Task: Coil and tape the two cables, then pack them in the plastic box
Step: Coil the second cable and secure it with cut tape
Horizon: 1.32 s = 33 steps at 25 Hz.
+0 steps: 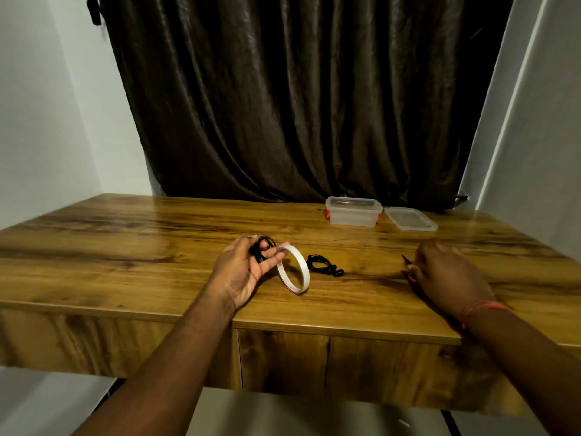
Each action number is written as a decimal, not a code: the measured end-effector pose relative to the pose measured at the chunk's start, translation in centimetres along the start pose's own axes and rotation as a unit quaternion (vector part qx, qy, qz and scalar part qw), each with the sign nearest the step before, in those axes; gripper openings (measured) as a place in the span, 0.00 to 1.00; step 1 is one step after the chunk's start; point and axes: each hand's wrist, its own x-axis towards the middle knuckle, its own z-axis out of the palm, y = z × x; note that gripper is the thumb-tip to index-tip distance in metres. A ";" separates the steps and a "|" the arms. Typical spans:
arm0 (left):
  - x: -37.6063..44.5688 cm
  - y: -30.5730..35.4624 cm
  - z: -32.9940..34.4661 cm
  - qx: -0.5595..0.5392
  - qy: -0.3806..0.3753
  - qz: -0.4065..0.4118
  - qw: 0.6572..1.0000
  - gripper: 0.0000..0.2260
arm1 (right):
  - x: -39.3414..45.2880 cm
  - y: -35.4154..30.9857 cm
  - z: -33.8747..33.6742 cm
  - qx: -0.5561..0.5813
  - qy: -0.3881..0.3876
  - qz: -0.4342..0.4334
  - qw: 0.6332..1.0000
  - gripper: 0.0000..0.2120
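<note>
head view: your hands over the bench, front-centre.
L hand (243, 269): fingers curled round coiled black cable (263, 247) + pinching tape roll (294, 269), roll upright, bottom edge on bench (125, 247).
R hand (446, 272): curled on dark pointed tool (406, 262), blurred, near front-right.
2nd cable (323, 265): loose coil, just right of roll.
box (353, 211): open, back edge, right of centre; lid (410, 218) beside it.

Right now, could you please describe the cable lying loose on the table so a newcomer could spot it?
On the wooden table, look just right of the white tape roll. The small black coiled cable lies there alone, untouched, unlike the other cable gripped in the left hand.
</note>
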 end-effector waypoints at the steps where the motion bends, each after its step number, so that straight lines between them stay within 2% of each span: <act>1: 0.0 0.0 0.0 0.004 0.000 -0.001 1.000 0.07 | -0.1 0.3 0.0 -0.016 -0.013 0.011 1.000 0.08; 5: -0.1 0.1 0.0 0.008 0.000 -0.001 1.000 0.07 | -0.1 0.6 0.0 -0.031 -0.083 0.073 0.993 0.12; 9: -0.2 0.0 0.1 0.008 0.002 0.000 1.000 0.07 | 0.9 -0.4 -0.9 -0.048 -0.157 0.098 0.982 0.11; 14: 0.2 -0.1 -0.2 0.008 -0.001 -0.003 1.000 0.06 | 2.0 -3.2 -2.4 -0.103 -0.238 0.063 0.964 0.10; 20: 0.2 -0.1 -0.2 0.010 0.001 -0.007 1.000 0.07 | 1.5 -6.0 -2.7 -0.108 -0.231 0.029 0.966 0.12; 22: 0.2 -0.1 -0.2 0.011 -0.001 -0.006 1.000 0.08 | 1.5 -6.5 -2.3 -0.092 -0.232 0.033 0.968 0.09; 25: 0.3 0.0 -0.2 0.010 -0.006 -0.005 1.000 0.08 | 1.3 -6.7 -1.7 0.051 -0.195 0.085 0.976 0.10; 26: 0.3 0.0 -0.2 0.009 -0.007 -0.006 1.000 0.07 | 1.1 -6.8 -1.5 0.152 -0.174 0.114 0.966 0.09; 27: 0.3 0.0 -0.3 0.007 -0.008 -0.006 1.000 0.06 | 0.7 -7.3 -1.5 0.284 -0.147 0.148 0.936 0.07; 29: 0.3 0.0 -0.2 0.012 -0.002 -0.007 1.000 0.07 | -0.5 -9.5 -2.1 0.506 -0.081 0.200 0.835 0.02; 31: 0.2 -0.1 0.0 0.016 0.004 -0.007 1.000 0.08 | -1.6 -12.3 -3.1 0.588 -0.017 0.198 0.784 0.02; 33: 0.3 -0.2 -0.1 0.016 0.006 -0.003 1.000 0.09 | -3.0 -15.7 -4.3 0.668 -0.015 0.177 0.723 0.05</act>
